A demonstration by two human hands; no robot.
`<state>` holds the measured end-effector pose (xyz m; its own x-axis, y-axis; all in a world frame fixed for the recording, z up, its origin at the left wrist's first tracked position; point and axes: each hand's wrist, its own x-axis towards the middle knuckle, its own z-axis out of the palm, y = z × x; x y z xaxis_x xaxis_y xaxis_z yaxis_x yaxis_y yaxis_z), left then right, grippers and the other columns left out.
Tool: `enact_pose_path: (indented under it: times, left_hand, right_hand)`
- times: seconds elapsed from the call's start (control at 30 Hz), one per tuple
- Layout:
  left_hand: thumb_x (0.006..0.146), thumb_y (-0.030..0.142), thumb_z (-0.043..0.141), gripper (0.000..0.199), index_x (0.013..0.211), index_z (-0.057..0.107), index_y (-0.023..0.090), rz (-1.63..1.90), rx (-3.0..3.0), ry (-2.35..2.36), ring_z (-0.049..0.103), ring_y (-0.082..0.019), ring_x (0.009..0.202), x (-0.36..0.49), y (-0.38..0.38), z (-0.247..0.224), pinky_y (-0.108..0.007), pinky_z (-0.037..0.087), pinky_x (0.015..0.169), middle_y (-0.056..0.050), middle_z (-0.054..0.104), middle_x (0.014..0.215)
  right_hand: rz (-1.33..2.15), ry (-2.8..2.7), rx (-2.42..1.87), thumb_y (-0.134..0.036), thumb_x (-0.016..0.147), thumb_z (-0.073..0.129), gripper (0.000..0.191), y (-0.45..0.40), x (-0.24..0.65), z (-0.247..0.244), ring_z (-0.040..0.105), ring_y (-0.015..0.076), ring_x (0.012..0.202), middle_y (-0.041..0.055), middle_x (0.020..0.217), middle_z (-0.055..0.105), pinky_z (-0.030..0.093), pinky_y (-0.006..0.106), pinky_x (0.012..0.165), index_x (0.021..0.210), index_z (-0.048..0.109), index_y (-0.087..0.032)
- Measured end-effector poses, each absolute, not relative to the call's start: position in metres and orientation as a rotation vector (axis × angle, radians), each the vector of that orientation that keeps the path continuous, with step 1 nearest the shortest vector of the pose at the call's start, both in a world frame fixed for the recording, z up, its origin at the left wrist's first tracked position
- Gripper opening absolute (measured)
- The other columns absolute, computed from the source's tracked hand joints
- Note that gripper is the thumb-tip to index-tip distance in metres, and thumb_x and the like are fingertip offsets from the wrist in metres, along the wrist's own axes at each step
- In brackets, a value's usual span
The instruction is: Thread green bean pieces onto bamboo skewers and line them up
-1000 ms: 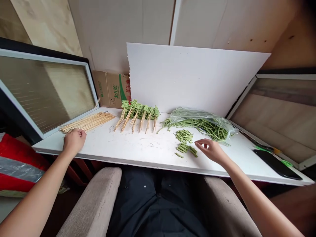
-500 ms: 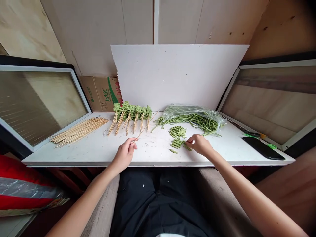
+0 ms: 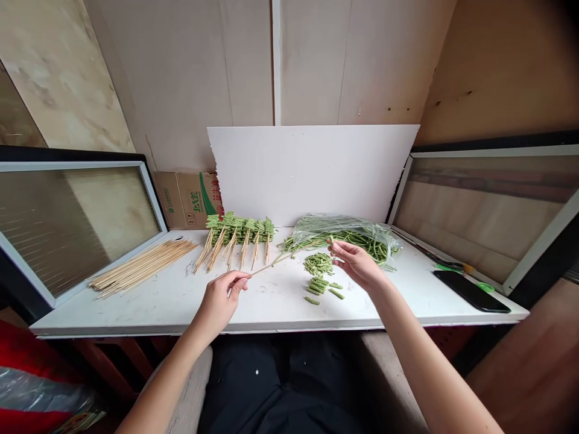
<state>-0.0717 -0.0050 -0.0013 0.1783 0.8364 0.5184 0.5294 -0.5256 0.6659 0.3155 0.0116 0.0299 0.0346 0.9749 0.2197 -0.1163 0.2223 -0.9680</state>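
over open bench (image 3: 275,304) near its front edge, left grip (image 3: 223,298) pinches a skewer (image 3: 268,266); right grip (image 3: 358,265) pinches a bean piece (image 3: 332,239) apart from its tip.

Table (image 3: 158,314): loose skewers (image 3: 145,264) left | loaded skewers (image 3: 242,231) centre-left | bagged beans (image 3: 353,236) behind cut beans (image 3: 318,263)

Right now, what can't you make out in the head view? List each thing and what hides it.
All in the head view:
Skewer: near end hidden inside the left hand.
Green piece: partly covered by the right hand.
Long beans: partly veiled by the cloudy plastic bag.
Cardboard box: right end hidden behind the white panel.
Red packaging: cut off by the left and bottom edges.
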Motion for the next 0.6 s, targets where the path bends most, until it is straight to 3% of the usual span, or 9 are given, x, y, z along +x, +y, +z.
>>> enact_pose_path:
  times: [0.1,0.33,0.6]
  left_hand:
    - [0.1,0.041,0.056,0.027,0.101,0.078,0.025,1.314,2.199,1.282,0.075,-0.024,0.083,-0.072,-0.012,-0.003,-0.034,0.056,0.079,-0.006,0.079,0.086]
    - [0.101,0.042,0.054,0.028,0.1,0.077,0.026,1.414,2.26,1.317,0.075,-0.025,0.084,-0.071,-0.013,-0.005,-0.034,0.057,0.078,-0.005,0.079,0.087]
    - [0.101,0.037,0.054,0.027,0.101,0.079,0.027,1.425,2.275,1.356,0.076,-0.025,0.086,-0.073,-0.011,-0.008,-0.035,0.057,0.081,-0.004,0.08,0.089]
  right_hand:
    - [1.3,-1.036,-0.76,-0.047,0.076,0.094,0.038,0.01,0.3,0.025,0.068,0.0165,0.088,0.0021,0.1,0.076,0.056,0.027,0.075,0.105,0.079,-0.027]
    - [1.388,-0.981,-0.64,-0.046,0.084,0.089,0.03,0.003,0.291,0.023,0.072,0.0223,0.119,0.0027,0.118,0.079,0.058,0.035,0.101,0.104,0.077,-0.028]
    - [1.414,-0.994,-0.603,-0.04,0.081,0.092,0.028,0.004,0.285,0.018,0.075,0.018,0.109,0.0041,0.113,0.081,0.059,0.025,0.099,0.102,0.081,-0.024]
